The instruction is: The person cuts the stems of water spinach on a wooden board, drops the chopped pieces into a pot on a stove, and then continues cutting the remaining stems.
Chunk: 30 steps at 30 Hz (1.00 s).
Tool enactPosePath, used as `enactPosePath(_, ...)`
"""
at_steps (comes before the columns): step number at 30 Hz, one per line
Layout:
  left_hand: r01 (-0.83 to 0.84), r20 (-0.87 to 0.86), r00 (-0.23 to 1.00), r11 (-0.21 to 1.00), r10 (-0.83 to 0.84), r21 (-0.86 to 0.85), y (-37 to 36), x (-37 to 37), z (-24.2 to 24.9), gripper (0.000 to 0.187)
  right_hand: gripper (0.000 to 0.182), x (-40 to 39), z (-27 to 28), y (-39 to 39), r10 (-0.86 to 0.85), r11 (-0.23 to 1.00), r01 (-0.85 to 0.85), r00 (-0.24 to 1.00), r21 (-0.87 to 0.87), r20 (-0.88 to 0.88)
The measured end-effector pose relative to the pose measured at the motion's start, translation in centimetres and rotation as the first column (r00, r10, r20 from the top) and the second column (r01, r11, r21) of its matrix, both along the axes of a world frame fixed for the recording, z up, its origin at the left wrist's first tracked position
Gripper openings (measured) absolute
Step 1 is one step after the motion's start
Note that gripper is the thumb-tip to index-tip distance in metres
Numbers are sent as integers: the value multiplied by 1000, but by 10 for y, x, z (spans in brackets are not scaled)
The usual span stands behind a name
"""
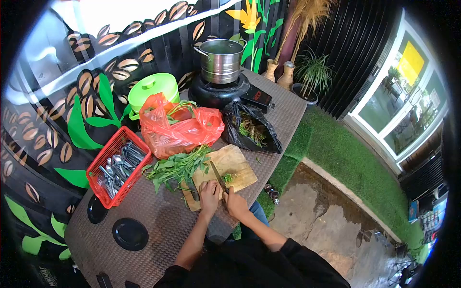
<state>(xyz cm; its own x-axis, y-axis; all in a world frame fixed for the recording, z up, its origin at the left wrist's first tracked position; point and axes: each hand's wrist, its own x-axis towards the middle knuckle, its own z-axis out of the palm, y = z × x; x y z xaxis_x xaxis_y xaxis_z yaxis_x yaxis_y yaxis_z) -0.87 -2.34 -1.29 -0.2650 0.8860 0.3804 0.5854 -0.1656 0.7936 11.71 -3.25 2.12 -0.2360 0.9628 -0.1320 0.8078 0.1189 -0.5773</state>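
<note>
My right hand (235,203) is wrapped round the handle of a knife (217,174), whose blade points up and left over the wooden cutting board (242,169). My left hand (210,198) rests on the board just left of the knife, fingers bent and close together; what lies under them is hidden. Small chopped green pieces (228,177) lie right of the blade. A pile of leafy greens (175,168) spreads over the board's left edge and onto the table. A dark blade-like object (195,196) lies left of my left hand.
Behind the board sit a red plastic bag (173,129) and a black bag (263,139) of stems. A metal pot (221,62) stands on a black stove (197,93), beside a green lidded container (153,89). Left are a red cutlery basket (114,203) and black plates (130,234).
</note>
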Motion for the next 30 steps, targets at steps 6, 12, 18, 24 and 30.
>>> enactPosePath(6, 33, -222, 974, 999, -38, -27, 5, 3, 22, 9, 34, 25, 12, 3, 22, 995, -10, 992, 97, -123)
enactPosePath(12, 109, -156, 982, 994, -105, 16, 25, -1, 27, 10, 32, 46, 13, 13, -16, 993, 44, 973, 114, -232)
enactPosePath(18, -33, -25, 999, 998, 34, 57, 44, -23, 25, 13, 33, 48, 13, 6, -12, 997, 33, 962, 72, -272)
enactPosePath(24, -31, -191, 981, 999, 36, 25, 57, -32, 8, 12, 34, 30, 0, -10, 10, 995, 21, 954, 101, -299)
enactPosePath(30, 12, -215, 977, 1000, -14, -9, 58, -40, 9, 8, 33, 33, 6, -13, 2, 998, 16, 944, 53, -330)
